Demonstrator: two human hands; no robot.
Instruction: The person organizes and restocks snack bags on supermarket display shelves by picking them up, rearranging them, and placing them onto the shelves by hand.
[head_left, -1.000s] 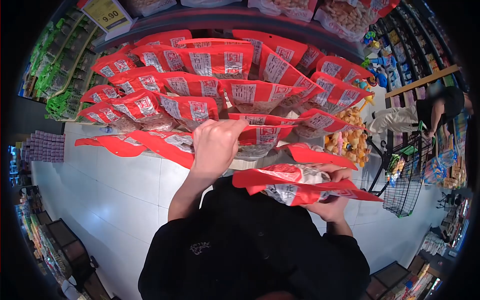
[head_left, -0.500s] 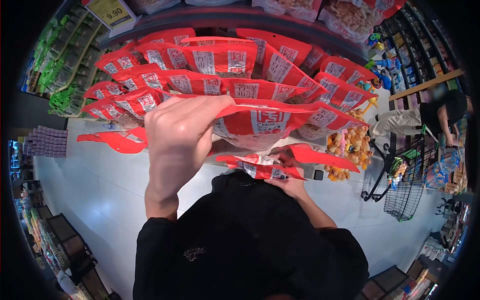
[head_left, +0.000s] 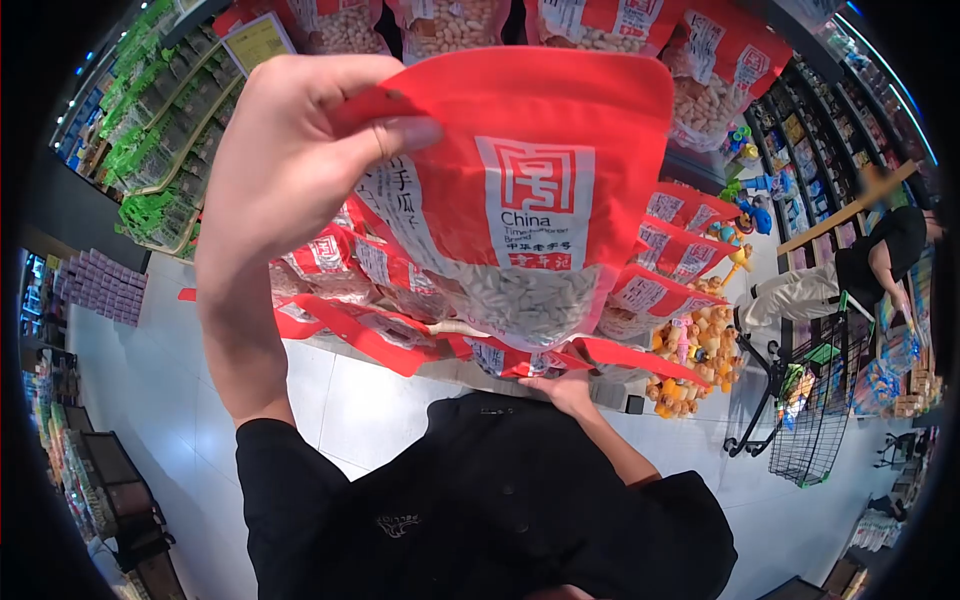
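Pale floor tiles [head_left: 200, 440] show at 8 o'clock in a store aisle; stacked purple packs [head_left: 100, 287] at 9, green-topped packs [head_left: 165, 145] at 10, a yellow price card [head_left: 257, 45] at 11. Held bag [head_left: 545, 235]: red, white-printed panels, clear lower window showing pale seeds; sits just off centre toward 1 o'clock, raised in front of other red bags [head_left: 672, 242]. Left hand [head_left: 285, 150], at 10 o'clock: thumb and fingers pinch the held bag's upper left corner, thumb on the near face. Right hand [head_left: 563, 389], between 5 and 6 o'clock: at the lower edge of a second red bag [head_left: 500, 357]; most fingers hidden, cannot tell how far they close. Tan toys [head_left: 670, 396] at 4; black wire cart [head_left: 818, 405] between 3 and 4; a person [head_left: 880, 258] leans over it near 3 o'clock
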